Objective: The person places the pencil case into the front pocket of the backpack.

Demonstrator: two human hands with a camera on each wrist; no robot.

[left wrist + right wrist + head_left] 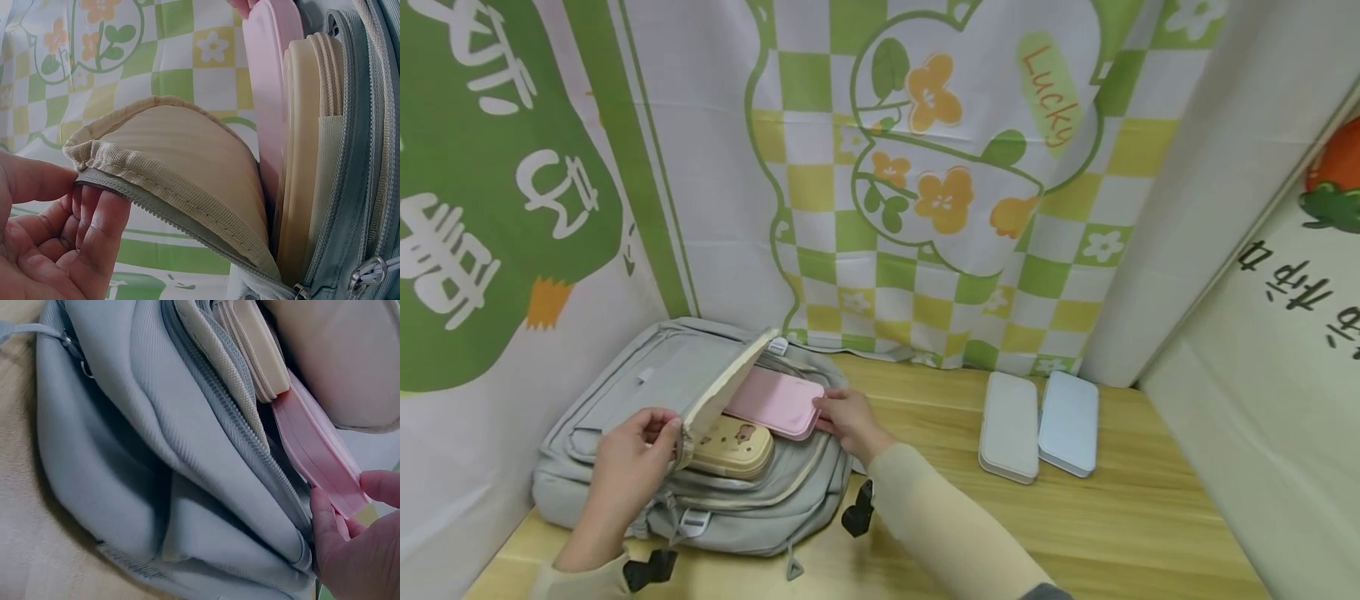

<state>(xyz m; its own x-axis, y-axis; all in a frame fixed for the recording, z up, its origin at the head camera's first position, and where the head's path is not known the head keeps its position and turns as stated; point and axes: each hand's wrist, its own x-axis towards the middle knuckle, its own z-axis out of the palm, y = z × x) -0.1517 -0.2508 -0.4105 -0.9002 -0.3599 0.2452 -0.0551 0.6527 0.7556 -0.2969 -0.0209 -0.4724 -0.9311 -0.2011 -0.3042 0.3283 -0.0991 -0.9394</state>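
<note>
A grey backpack point(625, 379) lies on the table with its front pocket unzipped. My left hand point(636, 458) pinches the edge of the pocket flap point(175, 150) between thumb and fingers and holds it raised. The right hand point(850, 423) grips the outer end of a pink pencil case point(778, 402), which lies partly inside the pocket. Beside it, a yellow pencil case point(733, 446) with small brown bear prints sits in the same opening. In the right wrist view, thumb and fingers pinch the pink case point(319, 453) at its corner; its far end is hidden under the flap.
To the right on the wooden table point(925, 500) lie a light grey case point(1009, 427) and a light blue case point(1068, 423), side by side. A checkered curtain point(880, 292) hangs along the back. A zipper pull point(793, 568) dangles at the backpack's front.
</note>
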